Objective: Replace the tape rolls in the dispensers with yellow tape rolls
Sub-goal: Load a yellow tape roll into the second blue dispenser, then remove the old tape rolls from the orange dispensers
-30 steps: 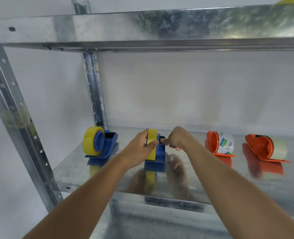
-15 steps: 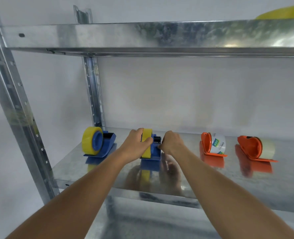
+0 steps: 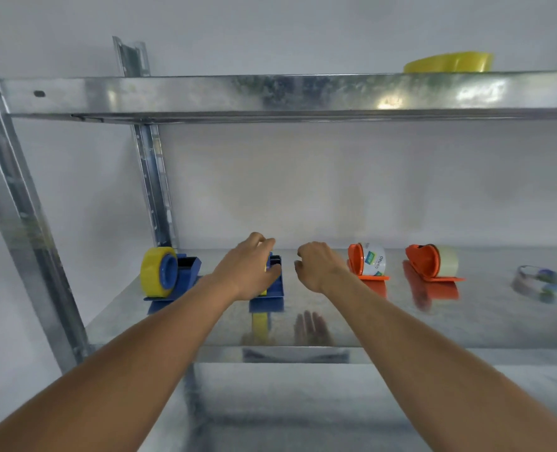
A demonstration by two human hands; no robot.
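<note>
On the metal shelf (image 3: 336,321) stand two blue dispensers. The left blue dispenser (image 3: 186,272) carries a yellow tape roll (image 3: 151,272). My left hand (image 3: 247,265) wraps over the yellow roll in the second blue dispenser (image 3: 275,283), hiding most of that roll. My right hand (image 3: 316,265) hovers just right of it, fingers loosely curled, holding nothing. Further right sit an orange dispenser with a white labelled roll (image 3: 370,264) and another orange dispenser with a clear roll (image 3: 433,264).
More yellow tape rolls (image 3: 450,62) lie on the upper shelf (image 3: 270,93) at the right. A loose clear roll (image 3: 541,282) lies flat at the far right of the lower shelf. Steel uprights (image 3: 150,177) stand at the left.
My right hand has let go of the second blue dispenser and pulled a little to the right. My left hand stays on the yellow roll. The view has tilted up.
</note>
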